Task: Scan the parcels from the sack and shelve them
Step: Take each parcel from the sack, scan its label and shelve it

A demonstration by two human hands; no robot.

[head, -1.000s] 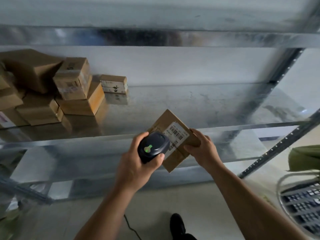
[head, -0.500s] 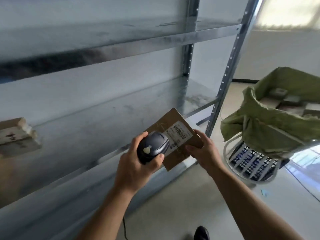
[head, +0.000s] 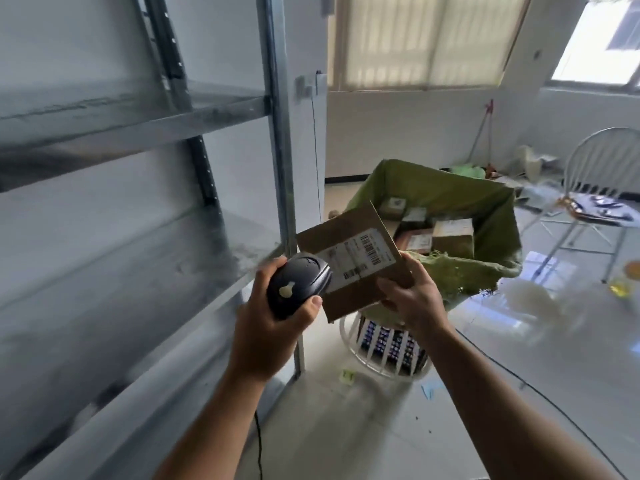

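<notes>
My left hand (head: 266,327) grips a black handheld scanner (head: 299,284), its head over the white barcode label of a flat brown cardboard parcel (head: 349,237). My right hand (head: 412,299) holds that parcel by its lower right corner, tilted up toward me. Behind the parcel stands an open green sack (head: 446,192) with several small brown parcels (head: 450,235) inside. The metal shelf (head: 138,258) runs along my left; the part in view holds nothing.
The sack rests on a white wire stool (head: 384,344) on the glossy pale floor. A shelf upright (head: 280,157) stands just left of my hands. A white wire chair (head: 602,181) is at the far right, with clutter along the back wall under the windows.
My view has swung right, from the shelf with stacked boxes toward the sack and the room. Both hands keep the scanner and parcel together in front of me.
</notes>
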